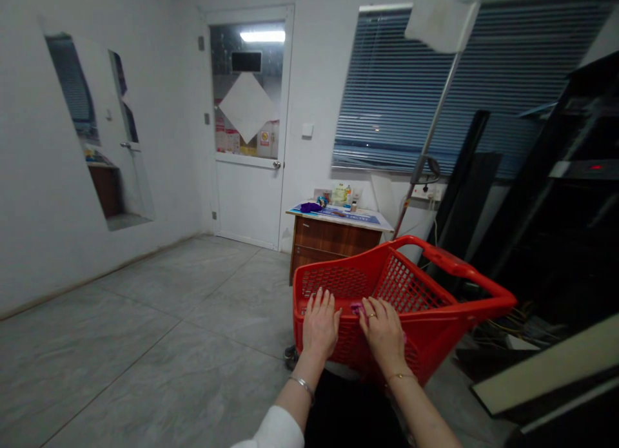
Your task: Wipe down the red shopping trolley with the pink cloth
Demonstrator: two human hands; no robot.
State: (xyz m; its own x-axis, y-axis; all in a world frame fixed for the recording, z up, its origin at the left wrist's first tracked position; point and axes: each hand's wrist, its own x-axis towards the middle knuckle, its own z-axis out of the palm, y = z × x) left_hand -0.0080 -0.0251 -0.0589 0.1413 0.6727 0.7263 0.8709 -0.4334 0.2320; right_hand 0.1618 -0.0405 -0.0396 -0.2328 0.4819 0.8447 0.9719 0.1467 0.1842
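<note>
Red basket point(435, 325), one only, stands on the floor point(169, 319) close in front of the person, near the floor's right side and just short of the wooden bench point(338, 238). It is moulded plastic mesh, so it is probably light and fairly stiff, with walls that would flex a little under a push. One dark wheel point(291, 355) shows under its near left corner, which suggests it rolls rather than needs lifting. The thick near rim and the single hoop handle point(447, 258) at its far right end look like the firm places to take hold, while the mesh walls are the weak ones. Both hands lie on the near rim. The left hand point(320, 325) is palm down with its fingers stretched flat over the edge and grips nothing. The right hand point(384, 332) is also stretched out and presses on one small pink thing point(358, 308), soft-looking like a cloth, which peeps out beside its thumb; what it is I cannot tell. Each wrist has one bracelet, and the right hand has one ring. Beyond stand one bench with a few small things on it, one white door point(249, 196), one blue blind point(396, 93), one slanting pole point(438, 113) and some dark panels point(471, 177) leaning at the right wall.
</note>
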